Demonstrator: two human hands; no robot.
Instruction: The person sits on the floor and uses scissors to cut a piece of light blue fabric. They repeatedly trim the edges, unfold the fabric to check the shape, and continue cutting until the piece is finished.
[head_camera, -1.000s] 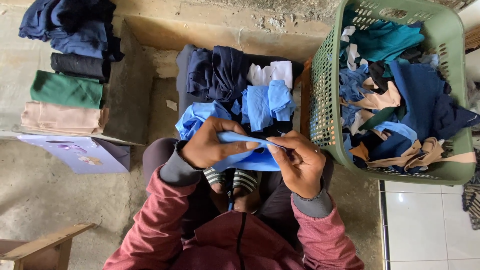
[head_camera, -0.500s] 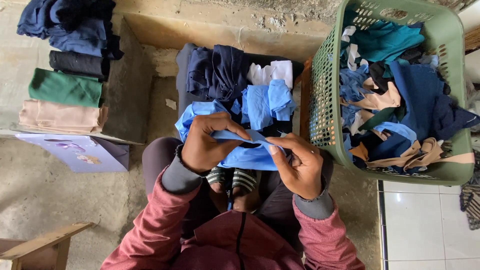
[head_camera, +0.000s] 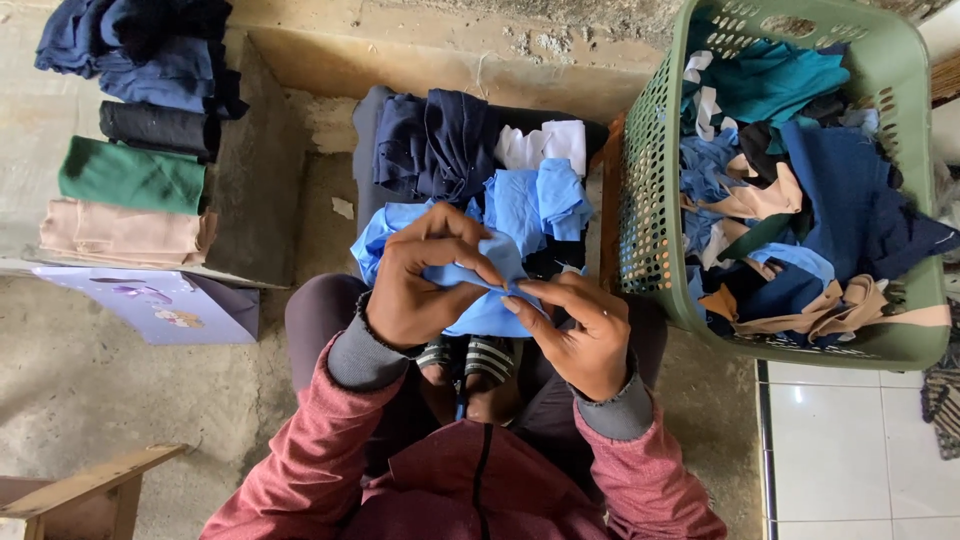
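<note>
A: What are your hands doing?
B: Your left hand (head_camera: 425, 285) and right hand (head_camera: 575, 335) both pinch the light blue cloth (head_camera: 480, 285), held over your lap.
A: And beyond that?
B: At twelve o'clock, a cloth heap (head_camera: 470, 160). At two, a green perforated basket (head_camera: 640, 200) of scraps. At nine, a flat purple package (head_camera: 150, 305) bearing a small picture; at ten, folded stacks (head_camera: 130, 175).

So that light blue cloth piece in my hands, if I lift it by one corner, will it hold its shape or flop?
The light blue cloth piece will probably flop: it already bends and creases around the left hand and right hand. It looks thin, so likely light for its size. It seems unlikely to slip, since the fingers pinch its folded edge.
</note>
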